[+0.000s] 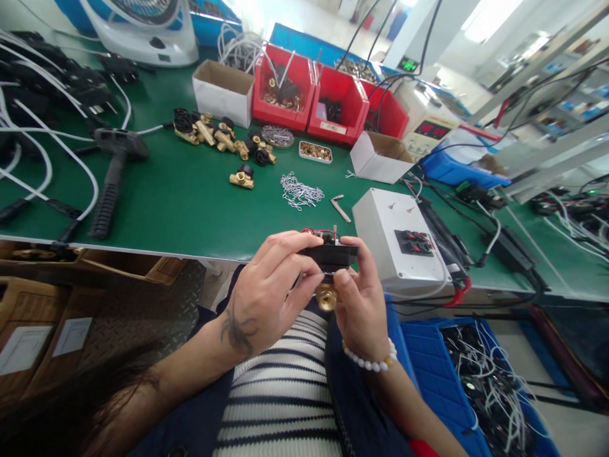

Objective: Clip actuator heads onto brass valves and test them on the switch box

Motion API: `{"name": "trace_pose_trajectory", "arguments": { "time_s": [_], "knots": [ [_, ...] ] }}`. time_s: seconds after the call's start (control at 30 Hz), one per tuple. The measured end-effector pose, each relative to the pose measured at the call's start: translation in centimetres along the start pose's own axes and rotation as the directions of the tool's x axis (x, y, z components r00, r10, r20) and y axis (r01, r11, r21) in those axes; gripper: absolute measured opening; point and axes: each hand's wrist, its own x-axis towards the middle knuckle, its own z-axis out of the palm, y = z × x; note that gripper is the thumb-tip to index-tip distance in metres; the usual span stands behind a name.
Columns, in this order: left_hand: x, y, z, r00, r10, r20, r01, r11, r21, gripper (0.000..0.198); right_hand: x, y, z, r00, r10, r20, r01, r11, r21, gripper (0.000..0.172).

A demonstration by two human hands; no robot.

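Just past the table's front edge, both my hands hold a small black valve assembly with a round brass fitting on its underside and red wires on top. My left hand pinches its left side, thumb and fingers bent around it. On the right side, my right hand grips it between thumb and forefinger. Beyond the hands lie a heap of wire clips and a bent metal hex key. A single brass valve stands apart from several more brass valves behind it.
Red bins and white boxes line the back. A grey box with switches stands right. A hammer-shaped black tool and white cables lie left. Below right is a blue crate of cabled parts.
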Motion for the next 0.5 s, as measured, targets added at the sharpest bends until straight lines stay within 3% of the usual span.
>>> {"name": "trace_pose_trajectory", "arguments": {
  "time_s": [0.07, 0.13, 0.2, 0.27, 0.3, 0.33, 0.37, 0.4, 0.43, 0.5],
  "knots": [
    [-0.2, -0.1, 0.2, 0.993, -0.101, -0.064, 0.094, 0.991, -0.095, 0.013, -0.1, 0.1, 0.1, 1.000, -0.005, -0.009, 0.005, 0.999, -0.037, 0.049],
    [-0.3, -0.5, 0.6, 0.944, -0.323, -0.068, 0.283, 0.899, -0.333, 0.029, 0.0, -0.1, 0.0, 0.999, -0.022, -0.026, 0.020, 0.997, -0.078, 0.051],
    [-0.3, -1.1, 1.0, 0.834, -0.522, 0.182, 0.510, 0.602, -0.614, 0.043, 0.4, -0.9, -0.4, 0.999, -0.030, 0.021, 0.033, 0.986, -0.164, 0.055],
    [-0.3, -1.7, 1.4, 0.698, -0.558, 0.448, 0.665, 0.275, -0.694, 0.048, 1.5, -2.4, -1.5, 0.984, -0.009, 0.181, 0.072, 0.937, -0.342, 0.053],
    [-0.4, -1.9, 1.6, 0.651, -0.572, 0.499, 0.699, 0.195, -0.688, 0.049, 2.4, -3.3, -2.4, 0.965, 0.008, 0.261, 0.116, 0.882, -0.457, 0.048],
    [-0.5, -2.0, 1.6, 0.624, -0.606, 0.492, 0.709, 0.175, -0.683, 0.050, 3.6, -4.3, -3.5, 0.953, 0.001, 0.303, 0.183, 0.797, -0.576, 0.039],
    [-0.6, -2.0, 1.6, 0.617, -0.642, 0.455, 0.707, 0.199, -0.679, 0.051, 4.9, -5.1, -4.9, 0.962, -0.056, 0.268, 0.232, 0.685, -0.690, 0.031],
    [-0.6, -1.9, 1.5, 0.623, -0.660, 0.421, 0.704, 0.238, -0.669, 0.052, 6.5, -5.8, -6.4, 0.969, -0.182, 0.167, 0.243, 0.582, -0.776, 0.027],
    [-0.7, -1.7, 1.3, 0.636, -0.656, 0.406, 0.703, 0.275, -0.656, 0.052, 8.2, -6.2, -8.1, 0.944, -0.324, 0.057, 0.221, 0.497, -0.839, 0.022],
    [-0.6, -1.2, 0.9, 0.667, -0.618, 0.417, 0.700, 0.326, -0.636, 0.052, 11.5, -6.5, -11.5, 0.927, -0.375, -0.027, 0.152, 0.440, -0.885, 0.022]
  ]
}}
